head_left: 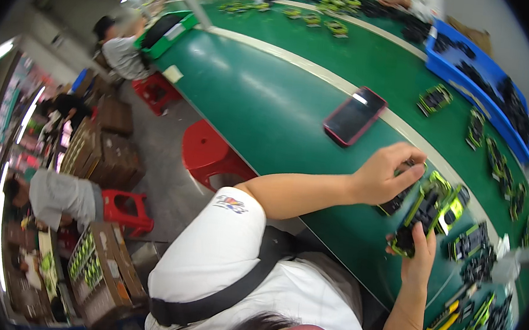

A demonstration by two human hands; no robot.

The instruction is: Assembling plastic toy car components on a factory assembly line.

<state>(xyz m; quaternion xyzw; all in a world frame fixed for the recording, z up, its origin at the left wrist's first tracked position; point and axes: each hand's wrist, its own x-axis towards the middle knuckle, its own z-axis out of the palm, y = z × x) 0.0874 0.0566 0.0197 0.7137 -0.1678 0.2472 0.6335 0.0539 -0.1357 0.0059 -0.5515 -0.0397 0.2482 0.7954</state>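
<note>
My right hand (420,253) is closed around the lower end of a black and lime-green plastic assembly (424,209) that resembles a toy vehicle chassis, its thumb lying on top. Just above and left of it, my left hand (391,174) has its fingers curled and thumb close to the index finger. Whatever it pinches, if anything, is too small or hidden to make out. Bright green shells (452,212) sit right beside the assembly. A dark piece (393,204) lies partly covered under my left hand.
A red-edged phone (355,116) lies on the green table (264,101). Beyond a pale strip are similar green-black assemblies (435,100) and a blue bin (475,90) of black parts. Yellow-handled pliers (447,316) lie near right. Red stools (208,150) and other people are at left.
</note>
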